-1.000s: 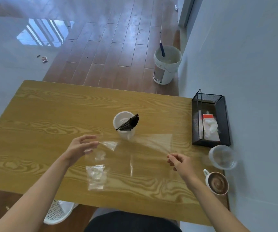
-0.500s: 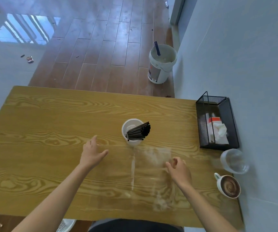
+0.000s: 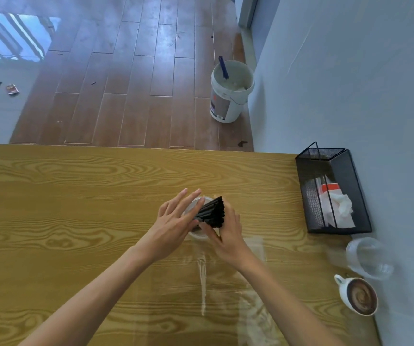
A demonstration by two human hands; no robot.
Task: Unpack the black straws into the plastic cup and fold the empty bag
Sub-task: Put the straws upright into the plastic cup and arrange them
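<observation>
A clear plastic cup [image 3: 199, 235] stands mid-table with a bundle of black straws [image 3: 213, 213] leaning out of it to the right. My left hand [image 3: 173, 222] lies against the cup's left side, fingers straight and apart, fingertips at the rim beside the straws. My right hand [image 3: 227, 237] wraps the cup's right side below the straws, thumb across its lower front. The empty clear bag [image 3: 228, 283] lies flat on the wooden table [image 3: 76, 221], just nearer to me than the cup and partly under my right forearm.
A black mesh basket [image 3: 350, 186] with napkins stands at the table's right edge against the wall. Nearer on the right are a clear glass [image 3: 368, 258] and a coffee mug [image 3: 360, 295]. On the floor beyond the table is a white bucket [image 3: 230, 96].
Both hands let go of the bag, which now lies flat, and moved forward to the cup. The view has shifted closer over the table.
</observation>
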